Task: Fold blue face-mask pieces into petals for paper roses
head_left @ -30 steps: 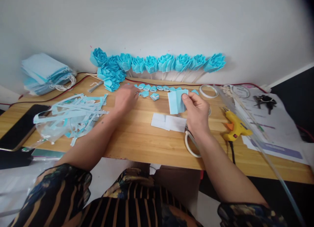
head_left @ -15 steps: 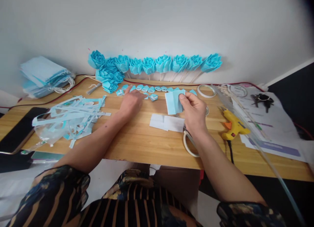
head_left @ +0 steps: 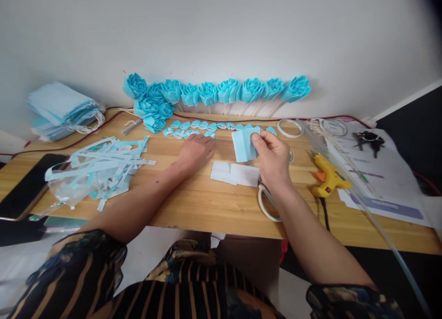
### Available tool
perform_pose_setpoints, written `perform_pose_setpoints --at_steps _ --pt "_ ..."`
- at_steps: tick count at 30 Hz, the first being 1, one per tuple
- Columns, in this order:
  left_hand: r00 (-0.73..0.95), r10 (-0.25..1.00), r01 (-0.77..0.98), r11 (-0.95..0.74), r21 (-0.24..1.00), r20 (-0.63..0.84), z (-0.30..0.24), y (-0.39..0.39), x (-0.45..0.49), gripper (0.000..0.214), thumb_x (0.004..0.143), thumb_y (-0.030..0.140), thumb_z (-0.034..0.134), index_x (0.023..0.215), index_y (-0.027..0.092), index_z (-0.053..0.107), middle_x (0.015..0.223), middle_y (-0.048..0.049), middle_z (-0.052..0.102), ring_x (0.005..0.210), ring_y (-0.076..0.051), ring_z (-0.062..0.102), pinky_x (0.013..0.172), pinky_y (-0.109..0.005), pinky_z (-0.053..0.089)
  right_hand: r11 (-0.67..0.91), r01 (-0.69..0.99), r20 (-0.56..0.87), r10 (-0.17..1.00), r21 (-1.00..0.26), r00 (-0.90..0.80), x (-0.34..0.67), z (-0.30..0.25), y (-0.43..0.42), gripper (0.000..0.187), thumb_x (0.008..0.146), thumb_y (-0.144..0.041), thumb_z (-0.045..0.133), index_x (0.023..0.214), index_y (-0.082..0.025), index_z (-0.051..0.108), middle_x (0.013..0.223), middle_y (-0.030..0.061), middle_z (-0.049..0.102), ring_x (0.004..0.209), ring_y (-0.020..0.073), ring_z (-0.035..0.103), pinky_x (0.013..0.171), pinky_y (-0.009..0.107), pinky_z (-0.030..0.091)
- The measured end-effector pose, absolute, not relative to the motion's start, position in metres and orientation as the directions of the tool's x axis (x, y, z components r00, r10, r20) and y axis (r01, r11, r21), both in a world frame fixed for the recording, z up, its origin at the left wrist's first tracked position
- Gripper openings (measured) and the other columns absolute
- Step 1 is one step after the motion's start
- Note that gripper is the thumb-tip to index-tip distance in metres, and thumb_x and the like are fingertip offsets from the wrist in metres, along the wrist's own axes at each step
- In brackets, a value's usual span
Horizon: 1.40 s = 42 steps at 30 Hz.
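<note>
My right hand (head_left: 272,160) pinches a light blue folded sheet (head_left: 242,144) and holds it upright just above the wooden table (head_left: 193,199). My left hand (head_left: 195,152) lies palm down on the table with its fingers flat, touching the near end of a row of small folded blue petals (head_left: 200,125). White paper pieces (head_left: 235,173) lie between the two hands. Blue paper flowers on sticks (head_left: 214,92) lean against the wall behind the petals.
A pile of blue strips (head_left: 100,165) lies at the left, beside a dark phone (head_left: 29,183) and a stack of face masks (head_left: 62,109). A yellow glue gun (head_left: 328,176), tape rings (head_left: 289,128), scissors handles (head_left: 265,201), keys (head_left: 369,138) and papers (head_left: 380,190) are at the right.
My left hand has slid right and toward me, from the petal row to a spot beside the white paper. Several more petals now show uncovered. The right hand holds the blue sheet almost still.
</note>
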<state>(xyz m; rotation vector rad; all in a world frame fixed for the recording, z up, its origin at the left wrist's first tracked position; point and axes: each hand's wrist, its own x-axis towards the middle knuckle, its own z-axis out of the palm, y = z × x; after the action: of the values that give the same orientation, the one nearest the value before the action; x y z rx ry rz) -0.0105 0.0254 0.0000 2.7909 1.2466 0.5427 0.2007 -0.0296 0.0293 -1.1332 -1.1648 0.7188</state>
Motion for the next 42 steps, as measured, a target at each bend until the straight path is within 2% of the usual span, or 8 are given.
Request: perform_pose_setpoints --at_steps 3,6,9,13,19,23,31,42 --pt "0.551 0.721 0.691 -0.676 0.255 0.419 0.003 0.023 -0.011 0.027 0.090 0.019 0.051 0.106 0.014 0.072 0.125 -0.0166 0.068 0.115 -0.029 0.062 0.102 -0.049 0.043 0.299 0.121 0.322 0.903 -0.946 0.285 0.200 0.030 -0.030 0.017 0.084 -0.038 0.066 0.082 -0.022 0.070 0.076 -0.0006 0.061 0.069 0.0131 0.052 0.064 0.026 0.044" --pt "0.408 0.743 0.529 -0.666 0.527 0.530 0.013 0.009 -0.007 0.027 0.094 0.027 0.052 0.100 0.014 0.074 0.112 -0.0132 0.075 0.106 -0.025 0.066 0.097 -0.041 0.048 0.290 0.134 0.317 0.907 -0.948 0.277 0.199 0.030 -0.030 0.016 0.084 -0.037 0.065 0.082 -0.022 0.070 0.075 -0.0011 0.061 0.069 0.0127 0.053 0.064 0.026 0.044" --pt "0.392 0.854 0.316 -0.474 0.822 0.341 0.026 -0.011 -0.001 0.038 0.095 0.043 0.053 0.083 0.014 0.075 0.089 -0.0093 0.077 0.080 -0.018 0.068 0.076 -0.030 0.052 0.301 0.154 0.332 0.905 -0.941 0.265 0.198 0.031 -0.030 0.016 0.085 -0.035 0.064 0.079 -0.021 0.068 0.070 -0.0027 0.058 0.065 0.0112 0.050 0.061 0.024 0.042" --pt "0.517 0.847 0.032 -0.164 0.986 0.124 0.033 -0.027 0.006 0.045 0.093 0.052 0.054 0.094 0.013 0.076 0.089 -0.0111 0.078 0.079 -0.017 0.068 0.075 -0.029 0.053 0.326 0.227 0.376 0.896 -0.918 0.235 0.197 0.034 -0.033 0.018 0.086 -0.034 0.062 0.076 -0.021 0.066 0.064 -0.0044 0.054 0.059 0.0099 0.047 0.057 0.024 0.040" --pt "0.607 0.792 -0.303 0.307 0.902 -0.066 0.022 -0.022 0.013 0.057 0.084 0.064 0.061 0.103 0.012 0.074 0.106 -0.0164 0.075 0.101 -0.026 0.070 0.086 -0.036 0.054 0.548 0.512 0.618 0.785 -0.661 -0.042 0.192 0.035 -0.041 0.013 0.090 -0.026 0.059 0.084 -0.023 0.070 0.079 -0.0003 0.072 0.074 0.0155 0.064 0.071 0.031 0.048" --pt "0.466 0.876 -0.408 0.339 0.848 -0.126 0.020 -0.019 0.012 0.030 0.079 0.038 0.076 0.091 0.010 0.074 0.096 -0.0134 0.076 0.092 -0.023 0.071 0.084 -0.034 0.055 0.701 0.523 0.644 0.691 -0.485 -0.329 0.190 0.037 -0.044 0.014 0.090 -0.027 0.061 0.098 -0.026 0.072 0.097 0.0025 0.077 0.092 0.0210 0.068 0.086 0.039 0.049" --pt "0.355 0.919 -0.451 0.329 0.830 -0.171 0.028 -0.014 0.008 0.021 0.083 0.020 0.065 0.098 0.006 0.070 0.098 -0.0170 0.075 0.079 -0.021 0.072 0.063 -0.028 0.057 0.498 0.533 0.572 0.819 -0.684 -0.030 0.200 0.037 -0.038 0.025 0.091 -0.018 0.053 0.107 -0.027 0.069 0.108 0.0031 0.074 0.103 0.0213 0.066 0.093 0.043 0.051" --pt "0.383 0.910 -0.384 0.313 0.869 -0.159 0.032 -0.013 0.008 0.019 0.087 0.019 0.060 0.096 0.003 0.067 0.089 -0.0162 0.075 0.061 -0.016 0.069 0.050 -0.023 0.052 0.472 0.411 0.447 0.880 -0.780 -0.163 0.198 0.034 -0.037 0.024 0.085 -0.017 0.063 0.106 -0.028 0.066 0.108 -0.0002 0.072 0.100 0.0175 0.067 0.090 0.037 0.053"
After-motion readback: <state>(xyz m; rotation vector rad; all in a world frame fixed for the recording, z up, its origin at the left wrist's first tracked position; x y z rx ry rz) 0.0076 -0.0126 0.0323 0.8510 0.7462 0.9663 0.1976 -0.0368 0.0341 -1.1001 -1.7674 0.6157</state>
